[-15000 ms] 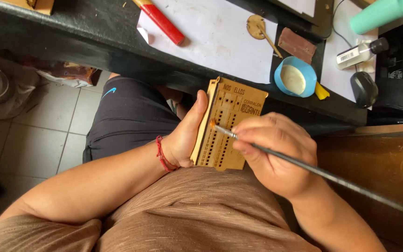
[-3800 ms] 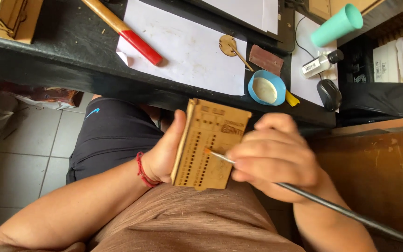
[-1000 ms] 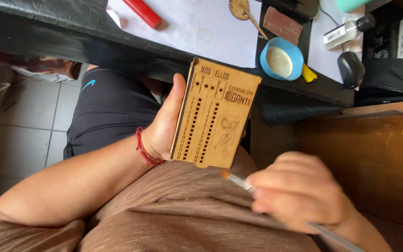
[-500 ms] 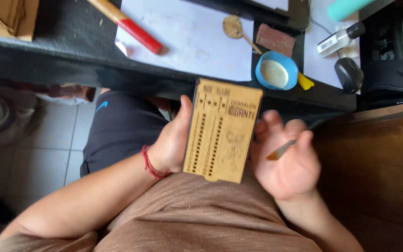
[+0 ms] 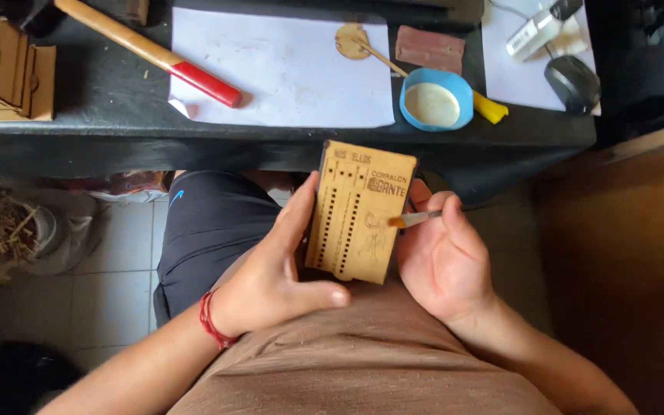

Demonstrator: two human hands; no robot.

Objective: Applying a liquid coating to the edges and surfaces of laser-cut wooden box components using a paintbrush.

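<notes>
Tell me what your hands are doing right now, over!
Left hand grips the wooden board upright over the lap. Right hand steadies its right edge, small brush tip at the board. Nothing in the way.

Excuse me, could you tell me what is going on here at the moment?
A seated person holds a flat wooden panel, with rows of small holes, above their lap. The left hand grips its left edge and bottom; the right hand supports the right edge and holds a thin brush with its tip at the panel. On the dark table sits a blue bowl of pale liquid.
</notes>
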